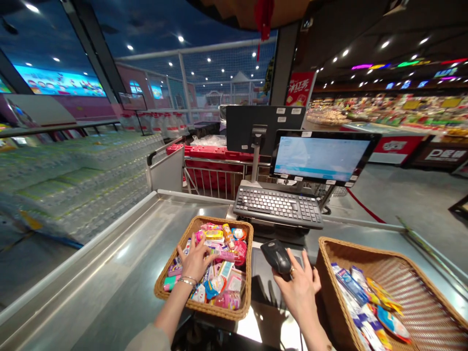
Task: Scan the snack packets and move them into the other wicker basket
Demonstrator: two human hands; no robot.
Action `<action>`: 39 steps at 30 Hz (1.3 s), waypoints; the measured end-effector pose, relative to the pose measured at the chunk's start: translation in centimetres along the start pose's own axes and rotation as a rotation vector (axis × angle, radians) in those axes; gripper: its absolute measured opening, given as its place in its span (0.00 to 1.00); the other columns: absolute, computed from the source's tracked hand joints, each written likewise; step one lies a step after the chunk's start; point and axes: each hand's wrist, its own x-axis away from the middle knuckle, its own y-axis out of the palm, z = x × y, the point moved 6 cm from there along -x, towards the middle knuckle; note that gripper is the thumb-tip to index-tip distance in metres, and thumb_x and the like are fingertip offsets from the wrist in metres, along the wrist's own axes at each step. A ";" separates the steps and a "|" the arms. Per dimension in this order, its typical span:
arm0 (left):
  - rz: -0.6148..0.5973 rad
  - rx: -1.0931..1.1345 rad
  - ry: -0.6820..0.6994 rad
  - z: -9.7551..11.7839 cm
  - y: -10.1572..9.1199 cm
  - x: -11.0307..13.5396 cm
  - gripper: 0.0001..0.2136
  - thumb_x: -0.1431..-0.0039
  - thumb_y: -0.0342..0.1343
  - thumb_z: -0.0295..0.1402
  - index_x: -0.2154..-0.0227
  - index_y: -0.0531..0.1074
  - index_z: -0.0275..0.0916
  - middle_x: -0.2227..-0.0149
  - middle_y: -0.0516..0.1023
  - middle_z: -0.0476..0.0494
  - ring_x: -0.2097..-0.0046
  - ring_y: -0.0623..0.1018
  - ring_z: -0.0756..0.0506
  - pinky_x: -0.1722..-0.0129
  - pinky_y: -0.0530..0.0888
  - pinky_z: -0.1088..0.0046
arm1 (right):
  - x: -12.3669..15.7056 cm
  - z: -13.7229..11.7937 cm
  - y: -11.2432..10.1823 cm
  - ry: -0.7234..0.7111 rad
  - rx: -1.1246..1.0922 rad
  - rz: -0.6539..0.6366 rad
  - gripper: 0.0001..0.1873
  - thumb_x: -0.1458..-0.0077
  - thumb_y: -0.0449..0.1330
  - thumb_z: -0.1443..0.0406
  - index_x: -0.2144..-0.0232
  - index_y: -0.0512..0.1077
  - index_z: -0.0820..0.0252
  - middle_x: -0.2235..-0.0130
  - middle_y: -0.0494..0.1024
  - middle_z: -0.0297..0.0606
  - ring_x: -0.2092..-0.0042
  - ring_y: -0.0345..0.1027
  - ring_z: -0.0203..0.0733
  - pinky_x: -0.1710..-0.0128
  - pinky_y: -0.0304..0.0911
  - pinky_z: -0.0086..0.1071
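Observation:
My left hand [195, 263] is over the left wicker basket [249, 273], which is full of small packaged sweets and toys. Its thumb and index finger pinch the end of a pink tube-shaped package [225, 255], while the other fingers spread over the packs. A yellow pack [214, 235], an orange-capped tube [228, 236] and a blue-and-white wrapped piece [215, 286] lie around it. Above the counter my right hand [300, 290] grips a black barcode scanner [277, 256] between thumb and fingers, some fingers stretched out. The scanner sits between the two baskets.
At the right stands a second wicker basket [395, 258] with several packs in it. Behind the metal counter [135, 258] are a keyboard [278, 204], a lit screen [321, 157] and a dark monitor back [265, 127]. A trolley [215, 175] stands beyond; stacked bottles [80, 180] fill the left.

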 end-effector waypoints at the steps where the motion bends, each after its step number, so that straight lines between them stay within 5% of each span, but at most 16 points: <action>1: -0.025 -0.007 0.038 0.0 0.1 0.1 0.15 0.42 0.55 0.50 0.71 0.74 0.44 0.38 0.68 0.43 0.31 0.50 0.28 0.43 0.31 0.27 | 0.0 -0.1 0.0 0.001 -0.004 -0.002 0.14 0.52 0.56 0.55 0.68 0.79 0.51 0.44 0.74 0.35 0.33 0.45 0.57 0.38 0.37 0.58; 9: -0.219 -0.010 0.310 0.7 1.1 0.7 0.12 0.45 0.60 0.48 0.68 0.76 0.45 0.37 0.67 0.46 0.31 0.54 0.33 0.41 0.23 0.36 | 0.0 -0.5 -0.1 -0.013 0.004 -0.018 0.14 0.53 0.56 0.56 0.68 0.78 0.51 0.44 0.73 0.34 0.33 0.45 0.56 0.39 0.37 0.58; 18: -0.276 0.072 0.237 1.7 0.3 0.7 0.13 0.40 0.54 0.47 0.68 0.74 0.43 0.36 0.64 0.44 0.31 0.52 0.33 0.39 0.30 0.34 | -0.1 -0.1 -0.4 -0.005 0.019 -0.014 0.13 0.52 0.56 0.57 0.67 0.78 0.51 0.43 0.73 0.33 0.32 0.44 0.56 0.39 0.38 0.57; 33: 0.071 0.012 0.310 4.2 -5.8 -1.2 0.08 0.39 0.54 0.41 0.63 0.75 0.46 0.34 0.61 0.46 0.29 0.45 0.35 0.38 0.32 0.34 | -0.5 -1.0 -1.9 -0.067 -0.025 0.005 0.13 0.49 0.56 0.55 0.67 0.78 0.50 0.41 0.71 0.33 0.32 0.42 0.56 0.38 0.36 0.60; 39: 0.096 0.093 0.247 7.2 -4.1 -1.0 0.08 0.39 0.53 0.40 0.62 0.75 0.46 0.34 0.61 0.47 0.29 0.44 0.36 0.37 0.36 0.33 | -0.4 -0.7 -2.5 -0.055 -0.028 0.020 0.15 0.49 0.56 0.55 0.63 0.78 0.50 0.41 0.71 0.34 0.32 0.42 0.56 0.38 0.38 0.60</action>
